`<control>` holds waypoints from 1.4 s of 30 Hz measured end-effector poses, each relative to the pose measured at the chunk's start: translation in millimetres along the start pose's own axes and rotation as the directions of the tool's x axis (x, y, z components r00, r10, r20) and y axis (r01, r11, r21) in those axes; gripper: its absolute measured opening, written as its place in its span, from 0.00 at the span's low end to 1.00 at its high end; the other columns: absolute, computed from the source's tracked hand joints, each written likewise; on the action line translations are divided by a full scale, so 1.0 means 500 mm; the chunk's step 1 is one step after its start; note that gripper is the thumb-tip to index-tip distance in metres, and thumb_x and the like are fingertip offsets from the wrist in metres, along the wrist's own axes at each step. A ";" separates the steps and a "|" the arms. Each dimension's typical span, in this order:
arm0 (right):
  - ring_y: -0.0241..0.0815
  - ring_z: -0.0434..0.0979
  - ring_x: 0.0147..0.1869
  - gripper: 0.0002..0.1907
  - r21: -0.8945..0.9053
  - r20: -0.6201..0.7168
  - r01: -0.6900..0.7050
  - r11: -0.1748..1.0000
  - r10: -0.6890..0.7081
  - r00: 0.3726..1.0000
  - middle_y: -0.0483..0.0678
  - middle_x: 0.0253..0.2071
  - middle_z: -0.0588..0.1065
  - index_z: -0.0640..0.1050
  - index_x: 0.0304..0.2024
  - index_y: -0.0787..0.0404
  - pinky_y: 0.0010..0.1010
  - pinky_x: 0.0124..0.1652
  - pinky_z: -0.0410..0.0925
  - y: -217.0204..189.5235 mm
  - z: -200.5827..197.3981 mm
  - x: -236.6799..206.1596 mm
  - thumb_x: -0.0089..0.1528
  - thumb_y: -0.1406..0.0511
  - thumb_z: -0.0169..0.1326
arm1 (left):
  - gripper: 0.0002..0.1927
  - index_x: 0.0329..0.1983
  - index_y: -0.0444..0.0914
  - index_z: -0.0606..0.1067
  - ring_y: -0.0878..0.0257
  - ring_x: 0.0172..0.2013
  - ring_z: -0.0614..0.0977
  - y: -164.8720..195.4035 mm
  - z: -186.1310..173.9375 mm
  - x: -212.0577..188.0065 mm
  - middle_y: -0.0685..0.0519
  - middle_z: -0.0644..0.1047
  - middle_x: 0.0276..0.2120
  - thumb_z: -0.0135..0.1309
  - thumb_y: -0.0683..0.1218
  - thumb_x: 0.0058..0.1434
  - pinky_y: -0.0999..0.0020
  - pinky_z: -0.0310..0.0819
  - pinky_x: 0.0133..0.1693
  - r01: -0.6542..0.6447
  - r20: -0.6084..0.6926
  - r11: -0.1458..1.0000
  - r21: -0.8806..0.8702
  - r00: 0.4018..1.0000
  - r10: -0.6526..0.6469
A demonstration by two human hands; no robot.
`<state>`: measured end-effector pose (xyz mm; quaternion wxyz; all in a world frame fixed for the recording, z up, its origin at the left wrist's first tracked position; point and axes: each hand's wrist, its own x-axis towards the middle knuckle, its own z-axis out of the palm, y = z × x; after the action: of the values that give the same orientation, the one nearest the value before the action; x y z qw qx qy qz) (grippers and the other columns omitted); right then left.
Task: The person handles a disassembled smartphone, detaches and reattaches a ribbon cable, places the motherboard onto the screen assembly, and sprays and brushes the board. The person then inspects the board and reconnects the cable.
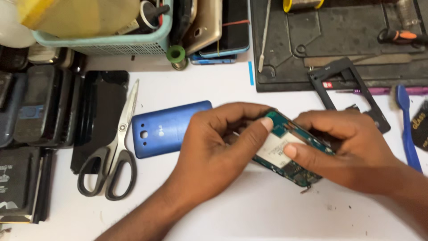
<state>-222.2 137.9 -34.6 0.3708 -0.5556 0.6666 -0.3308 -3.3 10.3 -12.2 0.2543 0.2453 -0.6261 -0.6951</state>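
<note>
Both hands hold an opened phone body with a green circuit board (285, 149) over the white table. My left hand (218, 147) grips its left end, thumb pressed on the board's top edge. My right hand (352, 149) holds the right side, thumb resting on the white label in the middle. A blue phone back cover (162, 129) lies flat just left of my left hand. A black plastic phone frame (343, 87) lies behind my right hand, partly on a dark mat.
Scissors (117, 149) with black handles lie at left beside a black phone panel (100, 111). Stacked old phones (31, 111) line the left edge. A basket (111, 42) and phones sit at the back, a dark work mat (339, 40) back right, a blue pry tool (408, 129) at right.
</note>
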 end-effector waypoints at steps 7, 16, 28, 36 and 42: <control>0.28 0.74 0.25 0.11 0.067 0.037 -0.015 0.998 0.012 0.999 0.46 0.29 0.78 0.83 0.42 0.64 0.22 0.20 0.70 -0.009 0.004 -0.003 0.60 0.64 0.63 | 0.12 0.46 0.32 0.82 0.75 0.29 0.79 0.003 0.008 -0.001 0.54 0.83 0.30 0.55 0.44 0.67 0.79 0.74 0.30 0.043 -0.013 0.999 0.031 0.999 -0.043; 0.27 0.77 0.29 0.14 0.155 0.057 0.077 0.985 -0.087 0.995 0.46 0.31 0.81 0.85 0.46 0.67 0.19 0.23 0.71 0.002 0.012 -0.004 0.65 0.62 0.62 | 0.12 0.45 0.32 0.81 0.74 0.28 0.77 0.003 0.005 0.004 0.56 0.80 0.28 0.53 0.44 0.67 0.78 0.73 0.29 0.046 -0.001 0.995 0.090 0.999 -0.047; 0.29 0.74 0.29 0.13 0.172 0.081 -0.046 0.984 0.032 0.996 0.46 0.33 0.78 0.84 0.44 0.64 0.22 0.24 0.68 0.018 0.002 -0.007 0.68 0.61 0.56 | 0.12 0.47 0.32 0.79 0.75 0.32 0.77 0.001 0.011 0.002 0.56 0.80 0.31 0.54 0.45 0.67 0.78 0.74 0.33 0.058 0.111 0.997 0.046 0.992 -0.063; 0.29 0.73 0.31 0.12 0.136 0.052 0.023 0.990 -0.030 0.998 0.46 0.35 0.79 0.85 0.44 0.65 0.23 0.25 0.68 0.013 0.002 -0.007 0.67 0.63 0.56 | 0.12 0.48 0.32 0.79 0.73 0.35 0.79 -0.010 0.012 0.000 0.55 0.81 0.34 0.53 0.44 0.69 0.76 0.75 0.37 0.037 0.102 0.999 0.008 0.994 -0.038; 0.33 0.72 0.30 0.12 0.113 0.018 -0.124 0.986 0.122 0.992 0.50 0.33 0.79 0.85 0.42 0.66 0.28 0.25 0.68 0.022 0.003 -0.009 0.64 0.63 0.59 | 0.12 0.48 0.30 0.79 0.72 0.35 0.79 -0.013 0.015 -0.001 0.52 0.81 0.34 0.52 0.45 0.71 0.75 0.76 0.36 0.036 0.096 0.999 0.017 0.995 -0.037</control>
<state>-225.6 143.9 -44.1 0.4253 -0.4931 0.6776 -0.3418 -8.3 16.7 -17.8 0.2092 0.2249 -0.6382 -0.7059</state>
